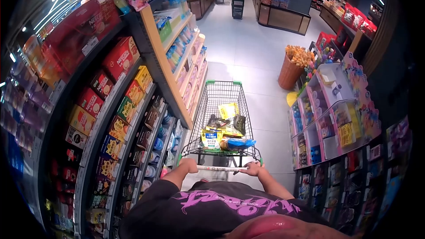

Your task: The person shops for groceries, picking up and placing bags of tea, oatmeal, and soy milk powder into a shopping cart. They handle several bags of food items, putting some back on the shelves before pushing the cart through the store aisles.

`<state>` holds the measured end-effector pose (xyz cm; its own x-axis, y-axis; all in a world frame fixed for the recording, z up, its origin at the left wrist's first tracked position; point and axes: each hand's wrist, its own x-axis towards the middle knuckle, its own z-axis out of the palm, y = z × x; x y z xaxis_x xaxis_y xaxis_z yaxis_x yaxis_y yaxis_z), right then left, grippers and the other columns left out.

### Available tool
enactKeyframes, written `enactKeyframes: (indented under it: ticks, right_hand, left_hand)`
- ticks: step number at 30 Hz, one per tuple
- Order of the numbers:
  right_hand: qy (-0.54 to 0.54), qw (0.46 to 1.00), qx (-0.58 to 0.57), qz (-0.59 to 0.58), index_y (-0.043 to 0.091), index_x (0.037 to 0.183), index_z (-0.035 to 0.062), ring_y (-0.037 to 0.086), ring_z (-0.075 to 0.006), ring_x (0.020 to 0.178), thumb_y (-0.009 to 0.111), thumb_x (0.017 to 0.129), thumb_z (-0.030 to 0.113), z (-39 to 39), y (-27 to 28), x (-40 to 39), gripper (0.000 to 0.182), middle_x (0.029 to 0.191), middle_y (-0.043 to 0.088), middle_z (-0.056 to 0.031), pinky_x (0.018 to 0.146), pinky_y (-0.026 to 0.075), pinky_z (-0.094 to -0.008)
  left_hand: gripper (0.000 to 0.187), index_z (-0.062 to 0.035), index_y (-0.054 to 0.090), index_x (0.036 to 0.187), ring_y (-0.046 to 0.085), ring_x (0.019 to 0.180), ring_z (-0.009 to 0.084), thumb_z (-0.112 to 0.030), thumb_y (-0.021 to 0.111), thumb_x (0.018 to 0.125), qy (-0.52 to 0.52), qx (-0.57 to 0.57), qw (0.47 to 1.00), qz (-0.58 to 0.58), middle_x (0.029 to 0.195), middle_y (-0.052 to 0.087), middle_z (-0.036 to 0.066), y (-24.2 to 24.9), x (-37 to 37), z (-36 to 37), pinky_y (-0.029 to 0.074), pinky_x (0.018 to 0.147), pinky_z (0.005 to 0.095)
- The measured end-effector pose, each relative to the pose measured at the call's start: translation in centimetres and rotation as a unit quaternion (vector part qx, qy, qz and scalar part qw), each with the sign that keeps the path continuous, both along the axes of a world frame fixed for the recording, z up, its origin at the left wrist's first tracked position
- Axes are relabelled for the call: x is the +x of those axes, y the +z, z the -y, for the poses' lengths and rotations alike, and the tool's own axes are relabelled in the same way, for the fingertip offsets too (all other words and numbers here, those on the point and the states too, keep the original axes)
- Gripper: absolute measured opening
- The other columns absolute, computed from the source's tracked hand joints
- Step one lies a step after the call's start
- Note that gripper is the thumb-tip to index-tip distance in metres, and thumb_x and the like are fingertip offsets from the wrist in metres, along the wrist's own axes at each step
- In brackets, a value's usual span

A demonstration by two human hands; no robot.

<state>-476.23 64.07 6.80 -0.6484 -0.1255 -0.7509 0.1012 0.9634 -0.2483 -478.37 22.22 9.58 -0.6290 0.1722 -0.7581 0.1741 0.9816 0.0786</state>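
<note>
A wire shopping cart point(203, 102) with green corners stands in front of me. My left hand point(188, 166) is wrapped round the left end of its white handle point(221, 168). At the right end, my right hand point(253, 168) grips the same bar. Inside the basket lie several packaged goods: a yellow bag point(228, 110) toward the far side, a dark packet point(239, 124) at the right, a yellow-and-white pack point(211, 139) and a blue bag point(238, 144) nearest me.
Shelves with red coffee boxes point(121, 57) line my left, ending in a wooden-edged rack point(175, 75). To the right are a pink-edged display point(310, 119) and a tall brown basket point(291, 73). A black trolley basket point(237, 6) stands ahead between produce bins point(283, 15).
</note>
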Motion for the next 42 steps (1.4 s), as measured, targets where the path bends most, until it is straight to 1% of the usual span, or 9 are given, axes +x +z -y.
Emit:
enactKeyframes:
  ticks: [2,4,8,13,18,19,26,30,42]
  right_hand:
    - [0.002,1.0,-0.002,0.005,0.07,0.149,0.0337,0.034,-0.0453,0.156,0.058,0.08,0.098,0.1,0.1,-0.1,0.094,0.168,0.05,-0.0073,0.123,0.016,-0.0725]
    - [0.0,0.999,-0.004,0.033,0.066,0.153,0.0313,0.03,-0.0477,0.159,0.057,0.081,0.097,0.4,0.4,-0.4,0.097,0.171,0.046,-0.0103,0.125,0.007,-0.0762]
    - [0.005,0.999,-0.012,0.034,0.065,0.154,0.0315,0.034,-0.0467,0.156,0.055,0.082,0.097,0.7,1.4,-0.5,0.098,0.168,0.048,-0.0105,0.124,0.009,-0.0769]
    - [0.026,0.998,0.012,0.047,0.064,0.155,0.0335,0.038,-0.0433,0.154,0.051,0.084,0.099,1.0,1.4,-1.2,0.098,0.166,0.051,-0.0096,0.121,0.019,-0.071]
    - [0.015,1.0,0.001,0.016,0.068,0.15,0.0341,0.04,-0.0415,0.153,0.054,0.081,0.098,0.6,0.3,-0.7,0.095,0.163,0.054,-0.009,0.122,0.017,-0.0693]
    - [0.025,0.999,0.018,0.011,0.068,0.15,0.0378,0.044,-0.0373,0.15,0.054,0.082,0.099,0.8,0.4,-0.7,0.092,0.161,0.057,-0.0069,0.12,0.023,-0.0638]
    - [0.028,0.999,0.011,-0.012,0.069,0.149,0.0354,0.045,-0.0424,0.147,0.056,0.082,0.097,0.6,-0.3,-0.4,0.092,0.156,0.062,-0.007,0.118,0.025,-0.0673]
    - [0.015,1.0,-0.002,-0.017,0.073,0.145,0.0329,0.043,-0.042,0.15,0.057,0.08,0.098,0.0,-0.2,0.0,0.093,0.156,0.061,-0.0093,0.121,0.018,-0.0709]
    - [0.001,0.999,-0.004,-0.048,0.075,0.141,0.0349,0.043,-0.0403,0.151,0.062,0.078,0.097,-0.2,0.2,2.9,0.09,0.153,0.066,-0.0065,0.123,0.015,-0.0643]
  left_hand:
    - [0.051,-0.0122,0.083,0.123,0.076,0.12,0.0329,-0.037,0.065,0.083,-0.01,-0.004,1.0,0.001,0.129,0.078,0.016,0.5,-0.5,0.2,0.06,0.1,0.0457]
    - [0.05,-0.0124,0.083,0.123,0.075,0.121,0.0328,-0.037,0.064,0.084,-0.02,-0.007,1.0,0.001,0.13,0.078,0.016,0.4,-0.6,0.3,0.06,0.1,0.0456]
    - [0.048,-0.0143,0.084,0.121,0.076,0.119,0.0327,-0.037,0.066,0.082,0.0,-0.003,1.0,-0.014,0.127,0.08,0.014,-0.9,-0.6,0.6,0.06,0.099,0.0453]
    - [0.047,-0.0157,0.084,0.119,0.076,0.117,0.0325,-0.037,0.067,0.081,0.012,0.006,1.0,-0.028,0.124,0.08,0.013,-1.0,-0.7,0.9,0.06,0.097,0.0451]
    - [0.047,-0.0167,0.084,0.119,0.076,0.118,0.0325,-0.037,0.067,0.081,0.014,0.01,0.999,-0.039,0.125,0.08,0.013,-1.0,-0.3,0.9,0.06,0.098,0.0447]
    - [0.047,-0.0165,0.084,0.12,0.076,0.119,0.0324,-0.037,0.067,0.081,0.012,0.006,0.999,-0.039,0.126,0.08,0.013,-1.2,-0.2,1.0,0.06,0.098,0.0446]
    - [0.048,-0.0165,0.084,0.12,0.076,0.12,0.0318,-0.04,0.067,0.082,0.009,-0.003,0.999,-0.037,0.127,0.08,0.013,-1.6,-0.1,0.9,0.06,0.098,0.0439]
    - [0.046,-0.018,0.084,0.12,0.076,0.118,0.0317,-0.039,0.066,0.083,0.014,0.004,0.999,-0.037,0.126,0.08,0.013,-1.5,0.9,0.5,0.061,0.098,0.0446]
    - [0.049,-0.0128,0.083,0.121,0.077,0.115,0.0338,-0.041,0.067,0.084,0.011,0.031,0.999,-0.026,0.125,0.08,0.015,-2.3,4.3,0.9,0.061,0.095,0.0453]
